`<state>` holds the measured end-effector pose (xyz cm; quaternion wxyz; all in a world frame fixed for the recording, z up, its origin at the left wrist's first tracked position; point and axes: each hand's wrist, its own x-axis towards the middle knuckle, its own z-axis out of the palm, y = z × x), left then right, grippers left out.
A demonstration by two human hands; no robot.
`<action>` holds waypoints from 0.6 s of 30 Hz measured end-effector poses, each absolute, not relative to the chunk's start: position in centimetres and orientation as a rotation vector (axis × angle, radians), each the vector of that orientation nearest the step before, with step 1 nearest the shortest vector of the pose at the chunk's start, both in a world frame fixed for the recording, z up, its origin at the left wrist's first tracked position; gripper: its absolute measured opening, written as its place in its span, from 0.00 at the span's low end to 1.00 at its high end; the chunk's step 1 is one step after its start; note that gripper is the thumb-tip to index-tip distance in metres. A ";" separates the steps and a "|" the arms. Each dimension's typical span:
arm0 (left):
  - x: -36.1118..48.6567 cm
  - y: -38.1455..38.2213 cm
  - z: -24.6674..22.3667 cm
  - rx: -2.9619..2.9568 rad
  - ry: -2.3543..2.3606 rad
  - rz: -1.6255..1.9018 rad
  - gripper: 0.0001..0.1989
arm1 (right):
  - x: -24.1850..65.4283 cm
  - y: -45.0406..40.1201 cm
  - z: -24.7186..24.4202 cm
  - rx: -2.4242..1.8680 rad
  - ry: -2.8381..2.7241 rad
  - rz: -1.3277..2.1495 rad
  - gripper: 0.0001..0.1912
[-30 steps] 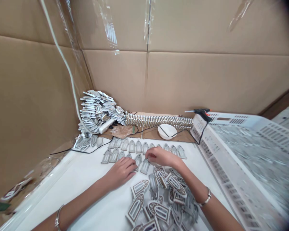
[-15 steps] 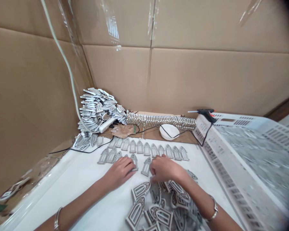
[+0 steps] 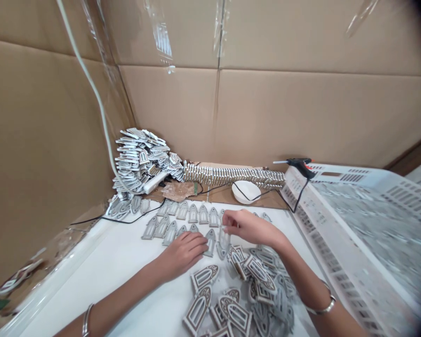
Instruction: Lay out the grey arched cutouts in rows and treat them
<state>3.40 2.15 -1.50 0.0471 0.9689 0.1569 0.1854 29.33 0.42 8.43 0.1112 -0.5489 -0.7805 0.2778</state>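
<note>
Right hand pinches a grey arched piece; can't really tell if the left hand grips anything. A careless set-down could knock the neighbouring piece crooked.

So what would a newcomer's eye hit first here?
Probably the loose heap of arched window-shaped pieces, front right of centre on the white tabletop. Beyond it lie two rows of grey arched pieces, partly covered by the left hand and right hand. Next, the tall pile against the cardboard wall at far left, and the glue gun on the white plastic crate's far-left corner.
</note>
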 end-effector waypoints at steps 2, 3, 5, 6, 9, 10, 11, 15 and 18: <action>3.2 2.3 -1.5 2.936 0.503 0.581 0.11 | 29.3 0.4 8.4 -1.604 -2.223 0.772 0.13; 3.1 2.3 -1.5 2.928 0.511 0.583 0.10 | 29.1 0.4 8.5 -1.606 -2.206 0.768 0.15; 2.9 2.4 -1.4 2.916 0.517 0.586 0.09 | 28.6 0.3 8.5 -1.628 -2.200 0.754 0.15; 2.8 2.4 -1.5 2.910 0.519 0.594 0.09 | 28.2 0.2 8.5 -1.653 -2.201 0.738 0.14; 2.7 2.5 -1.6 2.894 0.536 0.617 0.08 | 27.4 -0.1 8.4 -1.782 -2.153 0.707 0.11; 2.6 2.5 -1.7 2.890 0.542 0.619 0.08 | 27.3 -0.1 8.3 -1.829 -2.115 0.742 0.10; 2.6 2.5 -1.7 2.888 0.547 0.620 0.08 | 27.1 -0.2 8.2 -1.872 -2.073 0.792 0.09; 2.4 2.7 -1.7 2.886 0.565 0.611 0.08 | 26.8 -0.6 7.7 -1.956 -2.022 0.867 0.11; 2.1 2.7 -1.7 2.868 0.573 0.596 0.08 | 26.4 -1.2 7.6 -1.915 -2.137 0.889 0.09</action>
